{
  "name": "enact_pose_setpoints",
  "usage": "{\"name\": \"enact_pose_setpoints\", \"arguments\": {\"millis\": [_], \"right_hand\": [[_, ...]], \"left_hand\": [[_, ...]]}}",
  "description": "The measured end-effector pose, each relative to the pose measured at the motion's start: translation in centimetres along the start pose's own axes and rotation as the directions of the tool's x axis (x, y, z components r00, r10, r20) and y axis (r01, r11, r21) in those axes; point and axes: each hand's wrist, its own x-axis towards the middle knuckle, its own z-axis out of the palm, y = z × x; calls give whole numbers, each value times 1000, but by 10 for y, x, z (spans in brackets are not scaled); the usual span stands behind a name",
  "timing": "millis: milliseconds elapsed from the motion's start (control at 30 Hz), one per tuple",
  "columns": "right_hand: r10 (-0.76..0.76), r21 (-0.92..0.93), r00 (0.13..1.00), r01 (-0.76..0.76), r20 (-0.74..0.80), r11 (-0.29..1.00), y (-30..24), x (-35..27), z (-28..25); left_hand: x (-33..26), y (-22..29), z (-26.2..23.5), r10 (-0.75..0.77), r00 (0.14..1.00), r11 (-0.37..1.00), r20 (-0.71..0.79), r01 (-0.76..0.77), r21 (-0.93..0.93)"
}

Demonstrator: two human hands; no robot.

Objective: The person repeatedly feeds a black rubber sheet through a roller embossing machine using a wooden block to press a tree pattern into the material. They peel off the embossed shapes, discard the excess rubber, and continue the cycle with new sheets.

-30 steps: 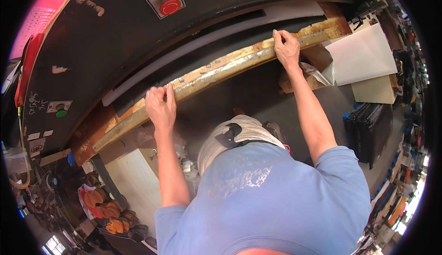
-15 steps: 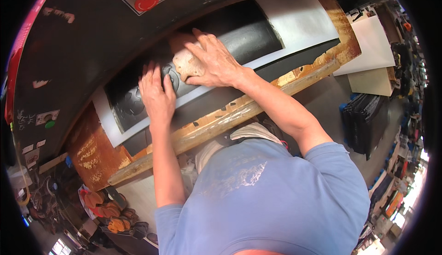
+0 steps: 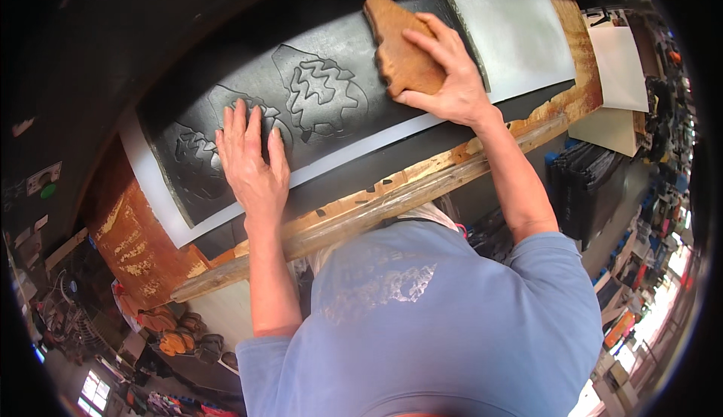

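The work bed is a worn brown wooden board (image 3: 135,247) below a dark machine housing (image 3: 53,78), with a rounded wooden bar (image 3: 384,219) along the edge nearest the person. A dark underlayer (image 3: 376,164) shows along the near side of a pale sheet (image 3: 520,40); the pale sheet in turn lies beneath a black sheet (image 3: 324,40), apparently as backing, since its border extends past the black material. Zigzag outlines (image 3: 324,93) mark the left and middle portions of the black sheet. The left hand (image 3: 252,164) is palm down with fingers extended and slightly parted, positioned over one outlined area; it grips nothing visible, and the flat posture would suit steadying the material, though the pressure applied cannot be determined. The right hand (image 3: 449,85) holds a brown block (image 3: 410,51) with a notched left edge, above the right portion of the black sheet. The thumb is at the block's near end and the fingers reach across its upper face; this side grip leaves the notched edge unobstructed, probably for control of its orientation. Contact between block and sheet cannot be confirmed.
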Motion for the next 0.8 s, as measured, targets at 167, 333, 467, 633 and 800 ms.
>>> {"name": "enact_pose_setpoints", "arguments": {"millis": [167, 333, 467, 633, 800], "right_hand": [[-131, -18, 990, 132, 46, 991, 14, -13, 2], [-176, 7, 980, 176, 94, 984, 16, -15, -5], [-182, -10, 978, 184, 103, 983, 16, -15, -1], [-192, -28, 973, 197, 124, 980, 20, -14, 4], [-144, -76, 982, 153, 121, 985, 17, -6, 9]], "left_hand": [[0, 8, 0, -19, 1000, 1000, 15, 19, 7], [-3, 14, -2, 19, 1000, 1000, -2, -19, -14], [-11, 15, -6, 31, 998, 998, -46, -33, -49], [-55, 45, -27, -22, 999, 946, -43, 7, -324], [-101, 81, -18, 111, 988, 908, 111, -55, -416]]}}
